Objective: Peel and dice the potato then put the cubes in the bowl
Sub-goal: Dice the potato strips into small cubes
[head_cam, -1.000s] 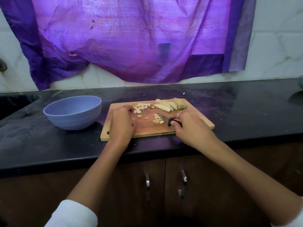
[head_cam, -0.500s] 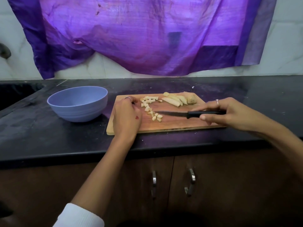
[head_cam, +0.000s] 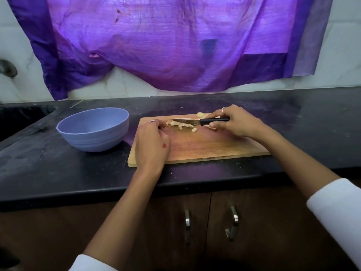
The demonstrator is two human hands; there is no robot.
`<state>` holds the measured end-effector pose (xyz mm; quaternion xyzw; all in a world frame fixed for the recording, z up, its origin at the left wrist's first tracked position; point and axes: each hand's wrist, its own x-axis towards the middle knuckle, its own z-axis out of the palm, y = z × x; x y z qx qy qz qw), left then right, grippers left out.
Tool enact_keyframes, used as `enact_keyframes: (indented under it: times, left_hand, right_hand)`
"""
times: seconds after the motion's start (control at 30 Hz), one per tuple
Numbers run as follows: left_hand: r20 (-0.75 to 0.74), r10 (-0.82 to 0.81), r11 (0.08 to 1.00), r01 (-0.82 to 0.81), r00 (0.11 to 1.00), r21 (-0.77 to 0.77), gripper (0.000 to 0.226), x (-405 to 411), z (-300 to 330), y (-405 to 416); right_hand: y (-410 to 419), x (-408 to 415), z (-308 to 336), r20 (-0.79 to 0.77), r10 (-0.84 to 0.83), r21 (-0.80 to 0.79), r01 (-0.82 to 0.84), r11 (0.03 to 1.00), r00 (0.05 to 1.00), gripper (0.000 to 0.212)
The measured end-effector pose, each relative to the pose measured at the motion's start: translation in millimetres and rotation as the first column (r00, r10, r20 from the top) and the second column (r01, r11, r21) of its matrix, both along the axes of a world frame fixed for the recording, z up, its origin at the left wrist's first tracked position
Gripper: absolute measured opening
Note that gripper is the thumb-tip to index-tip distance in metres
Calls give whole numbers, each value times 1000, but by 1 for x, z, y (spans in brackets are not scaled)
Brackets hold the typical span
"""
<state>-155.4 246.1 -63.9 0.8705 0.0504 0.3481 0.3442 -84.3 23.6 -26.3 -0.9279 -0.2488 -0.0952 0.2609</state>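
Note:
A wooden cutting board (head_cam: 207, 147) lies on the black counter. Small potato cubes (head_cam: 182, 125) sit at its far middle, and uncut potato strips (head_cam: 201, 114) show partly behind my right hand. My right hand (head_cam: 234, 123) grips the black handle of a knife (head_cam: 197, 121), whose blade lies flat over the cubes and points left. My left hand (head_cam: 151, 143) rests on the board's left part, fingers curled beside the cubes; whether it holds any is hidden. A blue bowl (head_cam: 93, 130) stands left of the board, with nothing visible inside.
A purple cloth (head_cam: 175, 42) hangs on the tiled wall behind. A sink recess (head_cam: 21, 118) lies at the far left of the counter. Cabinet doors with metal handles (head_cam: 232, 222) are below the counter edge.
My right hand moved the knife from the board's near middle out to the right, then back over the far cubes. The left hand stayed at the board's left part.

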Motion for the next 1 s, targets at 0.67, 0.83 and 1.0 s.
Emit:
enact_keyframes:
  times: [0.67, 0.83, 1.0]
  left_hand:
    - [-45, -73, 945, 84, 996, 315, 32, 1, 6, -22]
    - [-257, -159, 873, 257, 953, 415, 52, 30, 27, -52]
    - [-487, -121, 806, 372, 865, 460, 76, 73, 32, -71]
  right_hand:
    - [-29, -23, -24, -142, 9, 775, 105, 623, 990, 19]
    - [-32, -24, -26, -187, 0, 850, 162, 501, 982, 18]
    - [-32, -26, -26, -165, 8, 864, 140, 484, 986, 16]
